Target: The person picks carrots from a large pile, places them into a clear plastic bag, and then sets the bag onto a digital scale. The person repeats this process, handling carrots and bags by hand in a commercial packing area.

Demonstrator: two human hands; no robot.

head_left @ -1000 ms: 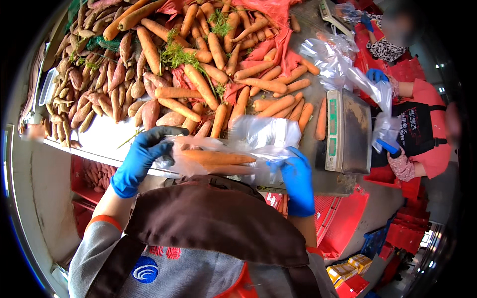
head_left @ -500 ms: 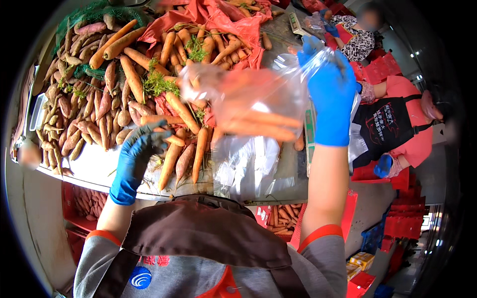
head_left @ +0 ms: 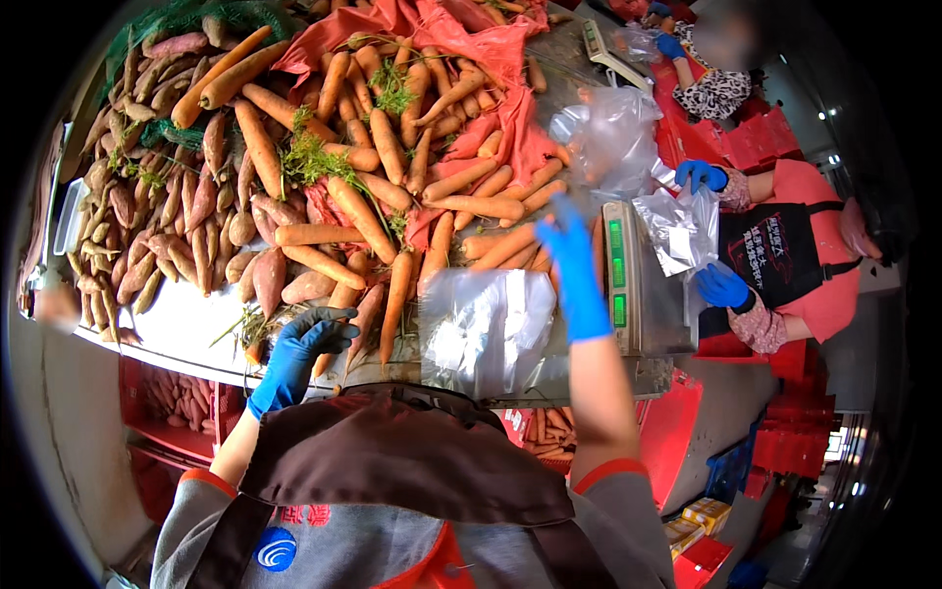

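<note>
My left hand (head_left: 309, 344), in a blue glove darkened with dirt, is held low by the table's near edge, fingers bent and apart with nothing visible in them. Beside it lie a sweet potato (head_left: 365, 322) and several carrots (head_left: 395, 304). My right hand (head_left: 572, 280), in a blue glove, is smeared by motion just left of the scale (head_left: 616, 265) with green displays; its fingers point away from me over carrots (head_left: 500, 245). Flat clear plastic bags (head_left: 486, 329) lie between my hands. Beyond the right hand rests a puffed clear plastic bag (head_left: 616, 133), its contents unclear.
A big heap of sweet potatoes (head_left: 182, 211) covers the left of the table. More carrots lie on a red sack (head_left: 481, 49) at the back. To the right, a co-worker (head_left: 785, 255) handles a clear bag (head_left: 679, 231); another person (head_left: 711, 79) stands farther off. Red crates (head_left: 677, 432) are below.
The carrot bag has left my right hand, which has come down and left toward the scale. My left hand has moved nearer and slightly right. The co-worker's hands now show at a bag.
</note>
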